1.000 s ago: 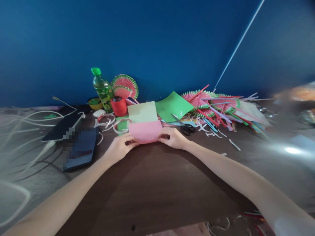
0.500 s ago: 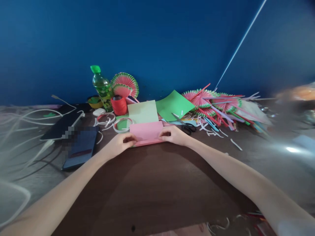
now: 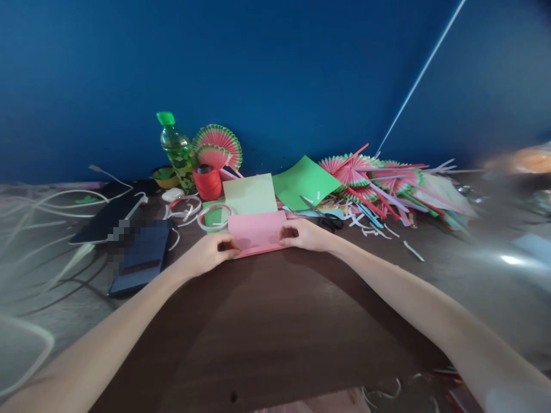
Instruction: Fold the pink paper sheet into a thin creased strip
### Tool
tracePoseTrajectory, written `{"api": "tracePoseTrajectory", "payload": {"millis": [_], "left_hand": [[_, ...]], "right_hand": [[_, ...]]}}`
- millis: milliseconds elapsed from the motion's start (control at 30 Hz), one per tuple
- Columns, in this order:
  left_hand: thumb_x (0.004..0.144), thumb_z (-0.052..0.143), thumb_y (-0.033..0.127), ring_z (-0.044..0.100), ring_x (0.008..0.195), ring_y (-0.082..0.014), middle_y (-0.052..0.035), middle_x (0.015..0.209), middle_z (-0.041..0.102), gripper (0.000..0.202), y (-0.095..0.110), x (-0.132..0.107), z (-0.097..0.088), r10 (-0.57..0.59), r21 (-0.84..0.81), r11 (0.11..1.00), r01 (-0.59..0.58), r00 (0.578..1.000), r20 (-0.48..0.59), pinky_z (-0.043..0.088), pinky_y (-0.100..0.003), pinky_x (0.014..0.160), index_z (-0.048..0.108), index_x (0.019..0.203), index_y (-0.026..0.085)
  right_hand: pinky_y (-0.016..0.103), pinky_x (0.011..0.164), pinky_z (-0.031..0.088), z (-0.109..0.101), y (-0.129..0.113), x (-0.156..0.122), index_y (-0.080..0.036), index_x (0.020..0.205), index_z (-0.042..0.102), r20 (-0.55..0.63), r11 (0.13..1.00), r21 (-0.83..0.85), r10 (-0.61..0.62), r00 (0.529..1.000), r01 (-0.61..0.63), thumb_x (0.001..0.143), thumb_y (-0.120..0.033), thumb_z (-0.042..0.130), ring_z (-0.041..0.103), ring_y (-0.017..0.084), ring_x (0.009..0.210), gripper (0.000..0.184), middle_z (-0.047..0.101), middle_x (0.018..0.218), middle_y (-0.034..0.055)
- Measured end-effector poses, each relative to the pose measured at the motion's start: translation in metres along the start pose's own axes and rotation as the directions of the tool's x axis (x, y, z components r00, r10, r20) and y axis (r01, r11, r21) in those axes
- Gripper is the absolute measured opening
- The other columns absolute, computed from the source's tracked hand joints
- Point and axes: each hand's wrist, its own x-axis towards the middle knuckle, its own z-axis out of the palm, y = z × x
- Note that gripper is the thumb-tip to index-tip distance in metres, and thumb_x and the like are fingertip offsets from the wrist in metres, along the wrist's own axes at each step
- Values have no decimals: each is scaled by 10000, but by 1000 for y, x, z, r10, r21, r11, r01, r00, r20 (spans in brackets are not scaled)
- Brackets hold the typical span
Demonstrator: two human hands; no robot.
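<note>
A sheet of pink paper [image 3: 257, 229] lies on the dark brown table, its near edge turned up in a narrow fold. My left hand [image 3: 217, 251] pinches the fold's left end between thumb and fingers. At the right end, my right hand [image 3: 299, 235] grips the same edge in a pinch. Just behind the pink sheet are a pale green sheet [image 3: 250, 193] and a bright green sheet [image 3: 305, 184]. Black-handled scissors [image 3: 330, 221] rest close to my right hand, while a roll of tape [image 3: 215, 218] sits beyond my left.
Leftward are a phone [image 3: 144, 258], a dark tablet-like device [image 3: 107, 218] and loose cables. A green-capped bottle [image 3: 175, 150], a red spool [image 3: 208, 182] and a pleated paper fan [image 3: 220, 143] stand by the blue wall. More fans [image 3: 350, 175], paper strips and white scraps [image 3: 413, 251] cover the right.
The pink paper has shifted very slightly right, and my left hand a little with it. Both hands keep their pinch on the near edge.
</note>
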Motion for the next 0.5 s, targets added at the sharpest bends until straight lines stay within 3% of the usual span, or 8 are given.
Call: {"api": "tracePoseTrajectory", "payload": {"millis": [500], "left_hand": [[771, 508, 325, 556, 776, -183, -21, 802, 613, 178, -2, -1, 5, -24, 4, 1000, 24, 999, 36, 403, -306, 743, 584, 763, 165]], "right_hand": [[198, 548, 329, 0, -3, -1, -129, 695, 558, 36, 1000, -11, 4, 999, -3, 708, -79, 582, 435, 76, 574, 56, 511, 625, -35]]}}
